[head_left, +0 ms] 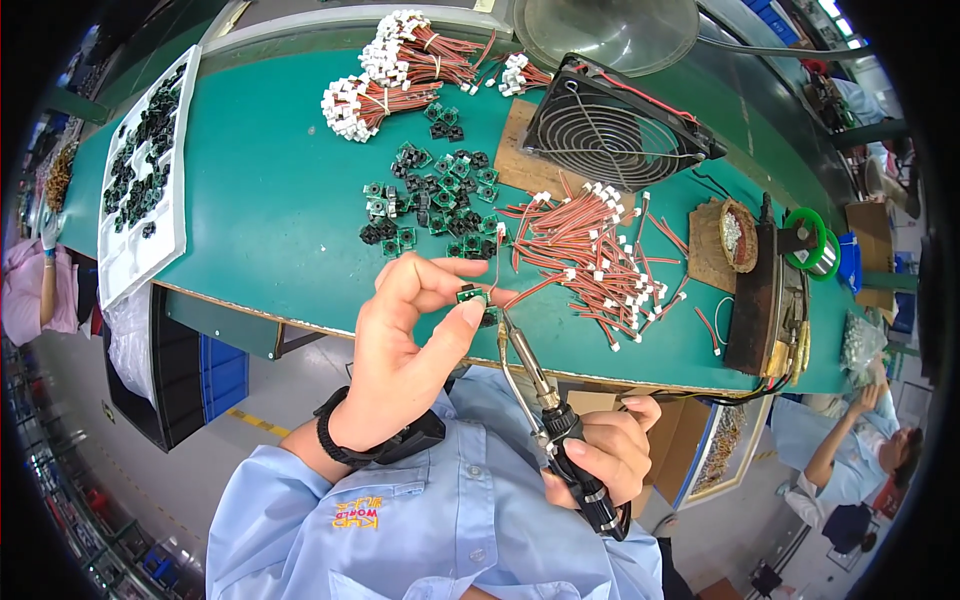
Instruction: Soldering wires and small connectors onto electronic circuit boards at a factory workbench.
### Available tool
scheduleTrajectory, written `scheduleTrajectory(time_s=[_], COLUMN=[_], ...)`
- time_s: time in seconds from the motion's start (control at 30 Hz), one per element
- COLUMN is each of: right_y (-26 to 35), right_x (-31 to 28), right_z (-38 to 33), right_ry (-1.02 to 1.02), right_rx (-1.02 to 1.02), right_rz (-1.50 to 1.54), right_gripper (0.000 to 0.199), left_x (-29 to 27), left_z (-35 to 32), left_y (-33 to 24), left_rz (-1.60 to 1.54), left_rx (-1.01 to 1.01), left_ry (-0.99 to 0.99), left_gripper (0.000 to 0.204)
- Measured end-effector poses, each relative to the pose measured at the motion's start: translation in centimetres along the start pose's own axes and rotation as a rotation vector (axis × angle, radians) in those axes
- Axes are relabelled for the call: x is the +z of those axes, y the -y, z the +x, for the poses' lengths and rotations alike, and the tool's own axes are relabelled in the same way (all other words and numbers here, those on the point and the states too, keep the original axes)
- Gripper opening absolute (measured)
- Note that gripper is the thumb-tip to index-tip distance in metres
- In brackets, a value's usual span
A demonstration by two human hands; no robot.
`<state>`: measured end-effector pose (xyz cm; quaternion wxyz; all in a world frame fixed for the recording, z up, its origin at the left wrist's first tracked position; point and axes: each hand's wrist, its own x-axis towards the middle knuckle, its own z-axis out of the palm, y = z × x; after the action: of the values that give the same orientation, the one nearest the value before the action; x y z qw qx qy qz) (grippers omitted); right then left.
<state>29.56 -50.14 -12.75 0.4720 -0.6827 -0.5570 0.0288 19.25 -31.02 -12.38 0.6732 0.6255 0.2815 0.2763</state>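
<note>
Head view: soldering step, my left hand (405,340) pinching a small green board (468,294), right hand (600,450) fisted around the soldering iron (545,400) near the desk's (280,200) front edge; next calls for steady tip contact.

**Green bench over a grey workshop floor**

A long green-topped workbench (270,200) curves across the upper frame, its front edge trimmed in pale wood. Below it at lower left lies a grey concrete floor (200,470) with a yellow marking line — and a blue crate (222,372) tucked under the bench. Bright daylight enters at the upper right corner. A seated co-worker (850,450) occupies the lower right.
</note>
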Motion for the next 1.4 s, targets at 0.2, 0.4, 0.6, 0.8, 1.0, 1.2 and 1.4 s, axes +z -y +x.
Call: scheduleTrajectory(time_s=[0.2, 0.4, 0.6, 0.8, 1.0, 1.2, 1.4], right_y=[-0.1, 0.1, 0.2, -1.4, -3.0, -4.8, -6.7], right_x=[0.2, 0.1, -0.4, -0.1, 2.0, 2.5, 2.7], right_z=[-0.6, -0.8, -1.0, -2.5, -1.9, -0.8, 0.8], right_ry=[-0.017, 0.002, 0.019, -0.26, -0.663, -0.47, -0.215], right_rx=[-0.009, 0.005, 0.005, -0.022, 0.336, 0.372, 0.12], right_rz=[-0.011, -0.025, -0.04, -0.043, -0.061, -0.009, -0.574], right_gripper=[0.034, 0.034, 0.031, 0.039, 0.036, 0.031, 0.026], left_x=[0.1, 0.1, 0.0, -0.5, -4.4, -12.3, -16.9], left_z=[-0.1, -0.1, 0.0, 0.3, 0.8, 0.7, 1.4], left_y=[0.0, 0.0, 0.0, -0.5, 1.4, 2.5, 4.7], left_rz=[-0.012, -0.024, -0.125, -0.36, -0.212, 0.255, 0.409], left_rx=[-0.006, -0.009, -0.036, -0.085, 0.032, 0.084, -0.024], left_ry=[-0.008, -0.015, 0.012, 0.107, -0.042, -0.495, -0.466], left_gripper=[0.012, 0.012, 0.01, 0.006, 0.012, 0.018, 0.022])
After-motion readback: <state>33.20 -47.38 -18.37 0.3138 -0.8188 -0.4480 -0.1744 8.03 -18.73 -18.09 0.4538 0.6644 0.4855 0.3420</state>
